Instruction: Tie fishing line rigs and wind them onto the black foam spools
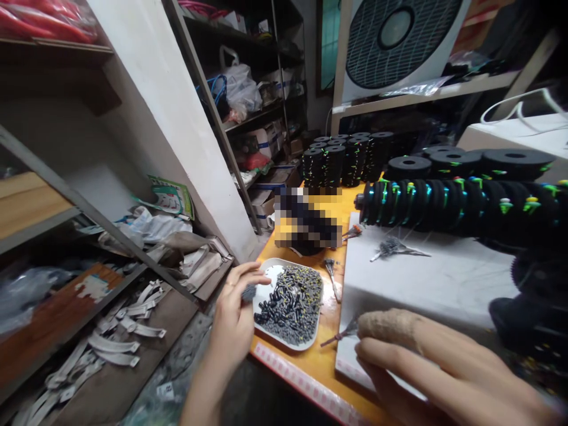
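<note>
Writing: red print ran along the edge strip (pixel 306 381) of the orange-yellow table (pixel 331 316), too small to read; the tag (pixel 165 390) on clear plastic at lower left was likewise illegible.

The white tray (pixel 320 319), shallow with rounded corners, sat on the table between the hands. In it: a heap of tiny cylinders (pixel 290 305), matte grey and glossy black, flecked yellow; smooth white base bare at upper left.

Left hand (pixel 235 313) at the tray's left rim, fingers close together and slightly bent, a grey bristly tuft (pixel 248 292) by the thumb; could not tell whether pinched. Right hand (pixel 412 355) over the white box-like surface (pixel 390 284), fingers close together, index wrapped in tan, crinkled material. A dark-stemmed wispy bundle (pixel 346 332) lay at its fingertips; grip unclear.

Beyond: black, ridged, foam-like rolls (pixel 444 204) strung with green and yellow bits; round fan (pixel 394 29) behind wire mesh.
</note>
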`<control>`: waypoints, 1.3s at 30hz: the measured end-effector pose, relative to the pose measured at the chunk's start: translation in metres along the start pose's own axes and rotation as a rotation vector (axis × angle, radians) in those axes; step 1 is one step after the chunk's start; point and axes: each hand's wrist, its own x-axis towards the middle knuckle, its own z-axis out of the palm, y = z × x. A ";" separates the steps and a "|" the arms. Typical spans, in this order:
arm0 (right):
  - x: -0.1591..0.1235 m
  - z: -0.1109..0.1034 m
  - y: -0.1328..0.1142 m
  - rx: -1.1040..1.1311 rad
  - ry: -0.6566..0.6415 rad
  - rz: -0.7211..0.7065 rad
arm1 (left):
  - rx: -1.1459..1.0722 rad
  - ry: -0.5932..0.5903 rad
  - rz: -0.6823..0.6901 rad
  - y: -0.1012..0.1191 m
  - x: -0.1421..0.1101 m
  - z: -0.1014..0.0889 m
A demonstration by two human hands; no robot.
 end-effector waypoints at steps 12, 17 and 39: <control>0.010 -0.006 -0.005 0.247 -0.126 0.198 | 0.364 -0.428 0.057 -0.014 0.049 -0.005; 0.014 -0.011 -0.005 0.200 -0.146 0.165 | 0.339 -0.264 -0.010 0.013 0.039 -0.010; 0.006 -0.007 -0.023 0.370 0.005 0.347 | -1.267 0.318 -0.509 0.109 -0.049 0.088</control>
